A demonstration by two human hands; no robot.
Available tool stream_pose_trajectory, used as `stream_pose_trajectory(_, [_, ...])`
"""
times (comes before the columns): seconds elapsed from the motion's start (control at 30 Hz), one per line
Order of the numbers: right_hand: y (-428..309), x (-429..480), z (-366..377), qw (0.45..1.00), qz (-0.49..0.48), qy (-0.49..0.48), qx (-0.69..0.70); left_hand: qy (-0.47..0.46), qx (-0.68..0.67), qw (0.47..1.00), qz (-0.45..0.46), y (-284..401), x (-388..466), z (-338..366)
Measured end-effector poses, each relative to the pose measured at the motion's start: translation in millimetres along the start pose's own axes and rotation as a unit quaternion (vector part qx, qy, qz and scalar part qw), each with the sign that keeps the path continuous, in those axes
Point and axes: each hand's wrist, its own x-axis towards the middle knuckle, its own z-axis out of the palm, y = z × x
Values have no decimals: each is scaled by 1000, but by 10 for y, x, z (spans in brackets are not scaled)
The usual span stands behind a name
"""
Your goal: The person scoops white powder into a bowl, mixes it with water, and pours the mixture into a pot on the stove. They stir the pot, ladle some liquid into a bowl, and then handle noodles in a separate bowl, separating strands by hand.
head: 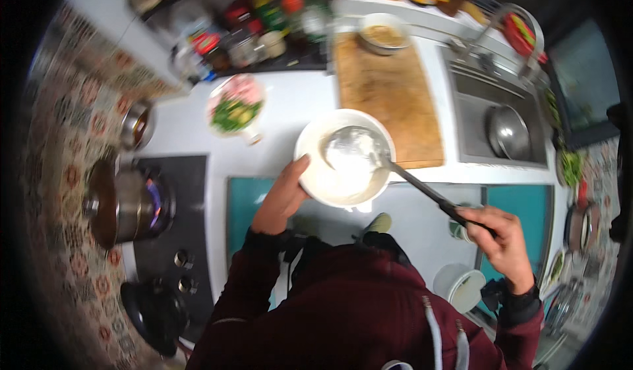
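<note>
My left hand (284, 192) grips the left rim of a white bowl (306, 167), held up before me near the counter's front edge. Pale contents lie in the bowl, but glare hides what they are. The round metal head of a long-handled ladle (356, 147) is inside the bowl. My right hand (499, 241) is closed around the far end of its dark handle, out to the right. Behind the bowl lies a wooden cutting board (390, 93), with a second bowl (383, 34) of light brown food at its back end.
A plate of pink meat and chopped greens (236, 104) is on the counter. At left, a pot (133, 207) stands over a lit gas flame (155, 202), near a black pan (153, 315). A sink (470, 142) with a metal bowl (508, 132) is at right.
</note>
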Motion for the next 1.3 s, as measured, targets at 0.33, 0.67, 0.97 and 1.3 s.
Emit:
stream_pose_trajectory(0.33, [1561, -389, -1222, 883, 42, 71, 462, -126, -34, 984, -117, -651, 1124, 1982])
stream_pose_trajectory(0.67, [2863, 558, -820, 776, 136, 241, 567, -253, 13, 949, -186, -1127, 2355, 3127])
stream_pose_trajectory(0.97, [3232, 1011, -988, 690, 172, 325, 624, -350, 75, 901, -245, -1338, 3453, 3264])
stream_pose_trajectory(1.3, [3856, 1724, -1209, 665, 194, 362, 623, -32, 344, 938, 11, -751, 6090, 3076])
